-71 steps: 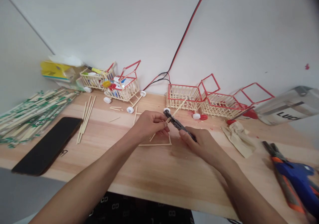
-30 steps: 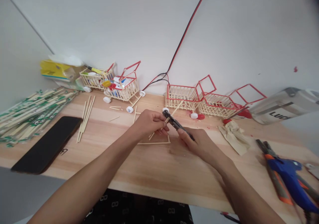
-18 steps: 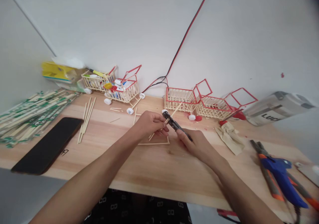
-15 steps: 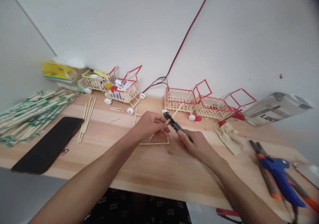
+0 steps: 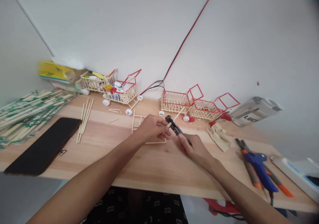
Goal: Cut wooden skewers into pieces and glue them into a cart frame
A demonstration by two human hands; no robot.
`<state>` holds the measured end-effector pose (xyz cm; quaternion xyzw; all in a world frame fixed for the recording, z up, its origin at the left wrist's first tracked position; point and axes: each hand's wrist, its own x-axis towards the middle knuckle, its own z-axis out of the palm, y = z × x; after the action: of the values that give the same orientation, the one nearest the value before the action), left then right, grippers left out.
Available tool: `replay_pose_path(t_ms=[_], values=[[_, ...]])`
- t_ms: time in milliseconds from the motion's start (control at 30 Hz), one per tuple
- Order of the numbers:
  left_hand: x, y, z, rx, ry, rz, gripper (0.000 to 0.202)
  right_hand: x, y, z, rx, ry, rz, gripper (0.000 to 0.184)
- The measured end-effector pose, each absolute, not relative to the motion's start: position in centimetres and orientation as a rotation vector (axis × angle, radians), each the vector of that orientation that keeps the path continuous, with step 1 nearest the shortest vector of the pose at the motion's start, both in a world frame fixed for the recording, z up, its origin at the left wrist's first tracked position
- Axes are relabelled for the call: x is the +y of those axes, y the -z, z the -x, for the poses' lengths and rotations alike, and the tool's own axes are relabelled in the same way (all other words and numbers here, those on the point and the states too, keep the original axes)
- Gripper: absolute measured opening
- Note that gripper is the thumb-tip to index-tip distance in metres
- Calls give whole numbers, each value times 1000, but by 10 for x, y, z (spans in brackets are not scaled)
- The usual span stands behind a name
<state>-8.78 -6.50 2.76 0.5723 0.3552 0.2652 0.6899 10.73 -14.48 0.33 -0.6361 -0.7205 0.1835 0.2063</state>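
Note:
My left hand (image 5: 156, 128) pinches a thin wooden stick (image 5: 178, 114) that slants up to the right. In my right hand (image 5: 191, 144) is a dark hand tool that looks like pliers or a cutter (image 5: 175, 127), its head at the stick just beyond my left fingertips. Whether the jaws are fully closed on the stick, I cannot make out. Beneath my left hand lies a flat frame of sticks (image 5: 156, 142), partly covered by the hand. Small stick carts stand behind, among them one with a red rim (image 5: 174, 101).
Loose sticks (image 5: 85, 121) and a black phone (image 5: 45, 146) lie left, beside wrapped chopsticks (image 5: 32, 117). A cart (image 5: 122, 94) holds bottle caps. At right are crumpled brown paper (image 5: 219, 137), a blue glue gun (image 5: 260, 169) and orange-handled pliers (image 5: 253, 175).
The camera view has turned slightly to the right. My hands stay close together, the tool's head still at the stick, and the stick sits at a slightly different angle.

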Motion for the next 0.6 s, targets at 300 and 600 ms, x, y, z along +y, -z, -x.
replay_pose_path(t_ms=[300, 600], values=[[-73, -22, 79, 770, -507, -1221, 9, -164, -4, -111, -2008, -535, 1854, 59], [-76, -10, 72, 764, -472, -1128, 9, -177, -8, -106, -1880, -683, 1928, 63]])
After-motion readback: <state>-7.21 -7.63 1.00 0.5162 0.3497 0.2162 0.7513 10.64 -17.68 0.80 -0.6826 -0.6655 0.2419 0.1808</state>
